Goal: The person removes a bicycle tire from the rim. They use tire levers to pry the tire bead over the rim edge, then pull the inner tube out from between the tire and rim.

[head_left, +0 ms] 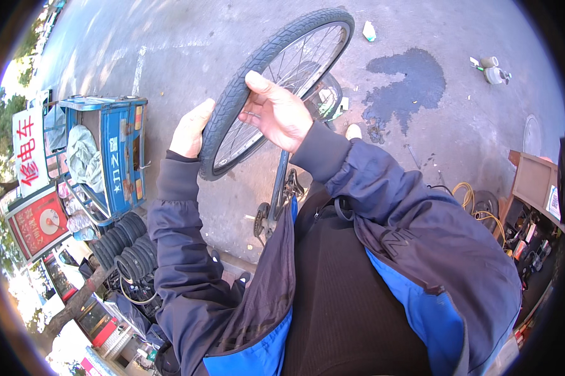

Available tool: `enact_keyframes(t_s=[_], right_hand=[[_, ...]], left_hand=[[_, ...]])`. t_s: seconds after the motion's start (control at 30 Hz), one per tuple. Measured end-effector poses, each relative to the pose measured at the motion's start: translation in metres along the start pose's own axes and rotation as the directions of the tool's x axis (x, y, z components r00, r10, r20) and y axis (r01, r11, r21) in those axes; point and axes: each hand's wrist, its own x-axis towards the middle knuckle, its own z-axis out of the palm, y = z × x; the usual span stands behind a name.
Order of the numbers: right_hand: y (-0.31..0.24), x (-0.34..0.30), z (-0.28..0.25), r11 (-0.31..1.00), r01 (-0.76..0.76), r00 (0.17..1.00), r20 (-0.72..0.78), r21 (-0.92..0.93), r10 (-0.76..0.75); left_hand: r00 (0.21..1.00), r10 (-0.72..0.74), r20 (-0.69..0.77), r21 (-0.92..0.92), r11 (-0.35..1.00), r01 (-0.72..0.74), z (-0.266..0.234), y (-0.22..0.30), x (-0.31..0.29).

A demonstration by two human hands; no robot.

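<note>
A bicycle wheel [307, 27] with a dark tyre is raised in front of me, tilted, its silver rim and spokes showing. My left hand [193, 130] lies against the tyre's outer left side, fingers closed along it, thumb hidden. On the other side, my right hand [279, 116] has its thumb on the tyre and its fingers curled at the rim. Below the wheel, a dark frame tube [279, 185] runs down to a crank and chainring [261, 219]. Part of the bicycle is covered by my arms and jacket.
A blue cargo cart [116, 153] stands at left, with stacked black tyres [129, 241] below it. A dark wet patch [411, 84] marks the pavement. At right are a yellow hose [464, 194] and an open box of tools [530, 244]. A white scrap [369, 31] lies farther off.
</note>
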Motion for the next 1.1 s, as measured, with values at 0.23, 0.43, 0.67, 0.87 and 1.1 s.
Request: enact_keyframes(t_s=[0.23, 0.43, 0.67, 0.87, 1.1], right_hand=[[0.002, -0.002, -0.003, 0.994, 0.065, 0.998, -0.020, -0.083, -0.067], [0.000, -0.017, -0.009, 0.976, 0.096, 0.995, 0.015, -0.195, -0.095], [-0.007, -0.030, -0.009, 0.965, 0.135, 0.989, -0.019, -0.223, -0.143], [-0.026, -0.010, -0.009, 0.972, 0.062, 0.997, 0.063, -0.225, -0.049], [-0.054, -0.006, -0.012, 0.990, 0.111, 0.991, -0.061, -0.087, -0.116]], left_hand=[[0.998, 0.057, 0.010, 0.272, 0.961, -0.058, -0.006, 0.008, 0.006], [0.977, 0.208, -0.052, 0.495, 0.855, -0.156, 0.012, 0.011, -0.003], [0.933, 0.352, -0.068, 0.666, 0.712, -0.220, 0.034, 0.009, -0.011], [0.940, 0.275, -0.203, 0.664, 0.744, -0.074, 0.027, 0.014, -0.011], [0.955, 0.252, -0.157, 0.565, 0.816, -0.122, 0.017, 0.009, -0.008]])
